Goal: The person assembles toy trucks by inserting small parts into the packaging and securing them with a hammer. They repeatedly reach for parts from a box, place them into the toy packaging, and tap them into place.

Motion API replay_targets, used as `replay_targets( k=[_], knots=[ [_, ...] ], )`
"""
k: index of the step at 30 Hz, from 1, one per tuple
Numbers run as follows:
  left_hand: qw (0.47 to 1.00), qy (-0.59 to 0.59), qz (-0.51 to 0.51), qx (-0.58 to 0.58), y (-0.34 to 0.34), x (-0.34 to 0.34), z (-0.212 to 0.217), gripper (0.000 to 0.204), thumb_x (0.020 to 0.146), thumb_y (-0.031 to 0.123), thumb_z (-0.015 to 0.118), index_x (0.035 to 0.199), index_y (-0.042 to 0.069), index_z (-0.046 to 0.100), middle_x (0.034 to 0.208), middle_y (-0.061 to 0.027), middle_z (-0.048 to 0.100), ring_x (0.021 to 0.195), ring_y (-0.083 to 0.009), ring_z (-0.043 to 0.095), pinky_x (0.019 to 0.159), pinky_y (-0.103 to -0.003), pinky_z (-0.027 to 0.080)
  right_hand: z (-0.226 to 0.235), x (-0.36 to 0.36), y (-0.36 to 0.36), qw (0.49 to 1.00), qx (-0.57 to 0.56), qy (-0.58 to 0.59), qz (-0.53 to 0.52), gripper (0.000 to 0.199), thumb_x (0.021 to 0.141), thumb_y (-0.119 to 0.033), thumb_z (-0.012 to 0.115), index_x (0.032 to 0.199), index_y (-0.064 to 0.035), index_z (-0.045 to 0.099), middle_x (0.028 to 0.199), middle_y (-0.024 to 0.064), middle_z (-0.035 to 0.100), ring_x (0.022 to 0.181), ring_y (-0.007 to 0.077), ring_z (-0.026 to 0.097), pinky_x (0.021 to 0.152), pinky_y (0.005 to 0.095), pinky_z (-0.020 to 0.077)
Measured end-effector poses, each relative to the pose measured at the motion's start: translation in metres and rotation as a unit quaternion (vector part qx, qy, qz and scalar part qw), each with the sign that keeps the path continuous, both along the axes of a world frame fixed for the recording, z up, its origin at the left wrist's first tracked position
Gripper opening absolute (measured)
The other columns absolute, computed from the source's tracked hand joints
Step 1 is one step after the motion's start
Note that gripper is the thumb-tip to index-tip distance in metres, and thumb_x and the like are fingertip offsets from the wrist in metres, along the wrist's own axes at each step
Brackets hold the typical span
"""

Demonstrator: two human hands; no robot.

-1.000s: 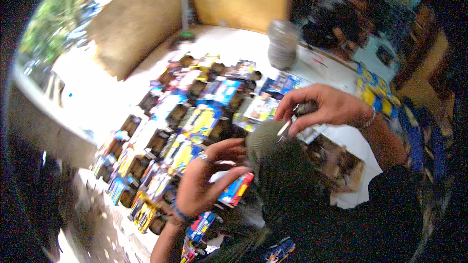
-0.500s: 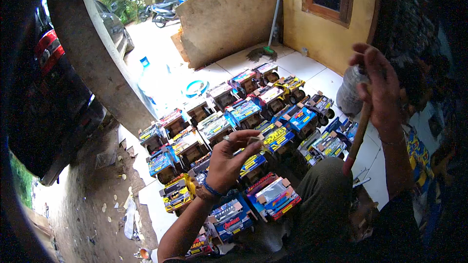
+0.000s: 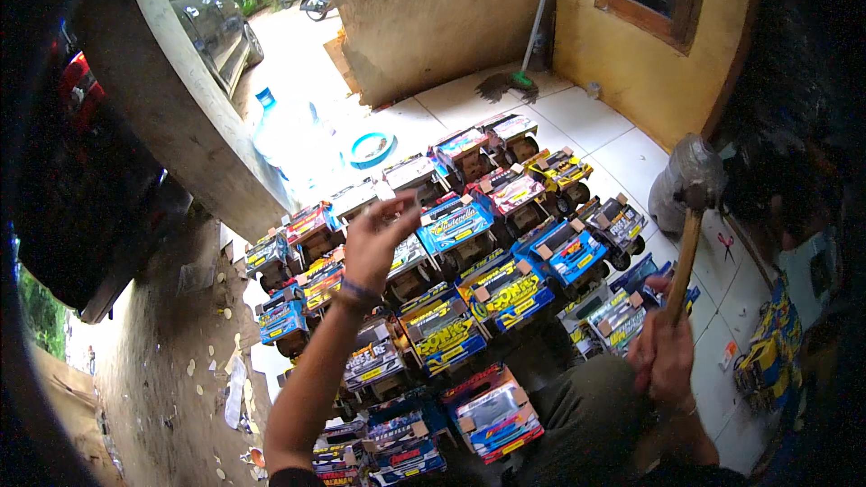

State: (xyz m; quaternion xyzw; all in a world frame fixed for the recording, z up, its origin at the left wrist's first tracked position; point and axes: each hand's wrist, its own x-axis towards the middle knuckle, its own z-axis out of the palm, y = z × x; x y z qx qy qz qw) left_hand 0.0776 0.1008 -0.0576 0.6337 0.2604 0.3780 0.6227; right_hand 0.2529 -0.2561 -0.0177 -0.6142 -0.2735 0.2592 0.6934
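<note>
My right hand (image 3: pixel 667 356) is closed round the wooden handle of a hammer (image 3: pixel 687 257), held upright with its head at the top, beside my right knee. Over the rows of toy trucks reaches my left hand (image 3: pixel 374 248), thumb and fingers drawn together; what is between them, if anything, is too small and blurred to name. Below that hand stand colourful toy trucks with printed panels and black wheels, among them a blue truck (image 3: pixel 456 224) and a yellow-and-blue truck (image 3: pixel 505 293). Closest to my lap is a red-and-blue truck (image 3: pixel 494 415).
A grey wrapped bundle (image 3: pixel 669 203) stands on the white tiles at right, near red-handled scissors (image 3: pixel 725 245) and a yellow-blue pile (image 3: pixel 767 352). Farther off are a blue ring-shaped dish (image 3: pixel 370 150), a large clear bottle (image 3: pixel 280 140), a broom (image 3: pixel 523 79) and a low wall (image 3: pixel 433 32).
My right hand has come down from its raised, loose hold and now grips the hammer with its head up. My left hand has moved left and farther out over the trucks. The view has shifted.
</note>
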Motion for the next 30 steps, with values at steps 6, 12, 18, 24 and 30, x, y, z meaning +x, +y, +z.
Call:
replay_targets(
  k=[6, 12, 18, 24, 30],
  knots=[
    [0.996, 0.078, 0.038, -0.024, 0.149, 0.124, -0.034, 0.034, 0.087, 0.009, 0.069, 0.118, -0.002, 0.061, 0.098, -0.0101, 0.068, 0.083, -0.0161, 0.067, 0.074, -0.026, 0.057, -0.023, 0.023, 0.001, 0.938, 0.067, 0.305, 0.153, 0.059, 0.097, -0.037, 0.052, 0.142, -0.0081, 0.025, 0.051, 0.0036, 0.042, 0.039, 0.0149, 0.039, 0.045, 0.0336, 0.0441],
    [0.985, 0.113, 0.127, -0.042, 0.197, 0.183, -0.082, 0.022, 0.084, 0.007, 0.071, 0.102, -0.007, 0.067, 0.088, -0.0122, 0.069, 0.073, -0.0176, 0.069, 0.066, -0.025, 0.059, -0.015, 0.048, 0.012, 0.953, -0.052, 0.199, 0.221, 0.067, 0.094, -0.035, 0.058, 0.142, -0.0025, 0.024, 0.053, 0.0025, 0.042, 0.045, 0.0139, 0.043, 0.051, 0.0321, 0.0436],
    [0.975, 0.153, 0.159, 0.004, 0.204, 0.191, -0.093, 0.022, 0.083, 0.007, 0.072, 0.096, -0.01, 0.068, 0.085, -0.0148, 0.071, 0.068, -0.0164, 0.069, 0.064, -0.025, 0.059, -0.013, 0.079, 0.041, 0.955, -0.106, 0.132, 0.243, 0.066, 0.093, -0.035, 0.061, 0.142, -0.0024, 0.028, 0.054, -0.0008, 0.044, 0.047, 0.0087, 0.045, 0.047, 0.0254, 0.0398],
    [0.935, 0.264, 0.208, 0.111, 0.194, 0.19, -0.089, 0.021, 0.082, 0.018, 0.07, 0.09, -0.001, 0.074, 0.072, -0.0075, 0.072, 0.063, -0.0105, 0.07, 0.062, -0.023, 0.056, -0.011, 0.117, 0.116, 0.956, -0.14, -0.012, 0.256, 0.052, 0.101, -0.019, 0.047, 0.146, -0.0065, 0.026, 0.058, -0.0029, 0.042, 0.047, 0.0045, 0.042, 0.044, 0.0207, 0.0354],
    [0.939, 0.294, 0.174, 0.033, 0.2, 0.191, -0.077, 0.02, 0.083, 0.019, 0.071, 0.089, 0.0, 0.075, 0.072, -0.0067, 0.072, 0.061, -0.0096, 0.069, 0.063, -0.022, 0.056, -0.019, 0.151, 0.223, 0.95, -0.127, -0.071, 0.276, 0.033, 0.103, -0.021, 0.044, 0.134, -0.0113, 0.041, 0.065, -0.0047, 0.041, 0.048, 0.0028, 0.038, 0.04, 0.02, 0.0322]
  ],
)
